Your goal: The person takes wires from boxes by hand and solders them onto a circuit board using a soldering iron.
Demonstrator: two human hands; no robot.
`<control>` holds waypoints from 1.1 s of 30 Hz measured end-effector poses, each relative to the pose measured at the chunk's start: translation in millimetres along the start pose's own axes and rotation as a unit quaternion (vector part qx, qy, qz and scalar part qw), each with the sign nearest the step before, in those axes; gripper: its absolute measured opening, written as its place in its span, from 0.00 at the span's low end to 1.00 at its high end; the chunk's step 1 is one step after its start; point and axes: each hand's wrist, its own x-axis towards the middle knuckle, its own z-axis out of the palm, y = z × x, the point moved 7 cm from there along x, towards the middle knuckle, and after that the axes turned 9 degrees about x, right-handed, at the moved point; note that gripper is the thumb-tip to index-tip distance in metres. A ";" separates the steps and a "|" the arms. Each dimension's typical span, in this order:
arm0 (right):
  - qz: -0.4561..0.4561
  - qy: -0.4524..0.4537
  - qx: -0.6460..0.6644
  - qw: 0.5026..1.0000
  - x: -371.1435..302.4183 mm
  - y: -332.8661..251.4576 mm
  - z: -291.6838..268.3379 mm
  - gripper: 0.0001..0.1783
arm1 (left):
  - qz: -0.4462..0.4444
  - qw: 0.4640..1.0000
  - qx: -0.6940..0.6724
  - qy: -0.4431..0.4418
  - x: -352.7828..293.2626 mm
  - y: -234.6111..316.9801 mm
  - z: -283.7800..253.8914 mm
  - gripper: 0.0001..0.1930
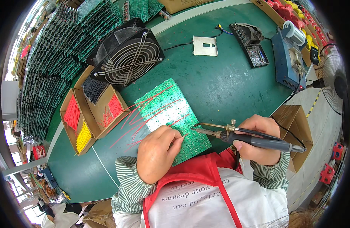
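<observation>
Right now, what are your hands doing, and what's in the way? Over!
Right hand gripping soldering iron, tip at circuit board. Left hand pinching red wire. Other wires lie across the board. Over.

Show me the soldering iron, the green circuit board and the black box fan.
Soldering iron (265, 142): head view, on the middle of its grey handle.
Green circuit board (175, 113): head view, on its surface, near the middle.
Black box fan (131, 64): head view, on its round wire grille.

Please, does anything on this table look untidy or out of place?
Slightly: in the cardboard box, some red wires lie scattered at odd angles, beside a neater red bundle. I see no clear spill or damage.
</observation>
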 end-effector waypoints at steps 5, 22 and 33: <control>0.025 0.007 0.001 1.000 4.5 -3.4 0.9 0.11 | 0.006 0.999 0.003 0.032 -8.6 -5.5 -13.4 0.04; 0.076 0.064 0.043 0.994 6.8 9.7 3.5 0.11 | -0.218 0.883 0.365 0.198 -39.1 -288.6 -183.7 0.10; 0.099 0.074 0.042 0.991 12.9 6.5 9.1 0.12 | -0.180 0.893 0.330 0.249 -19.4 -300.5 -197.7 0.09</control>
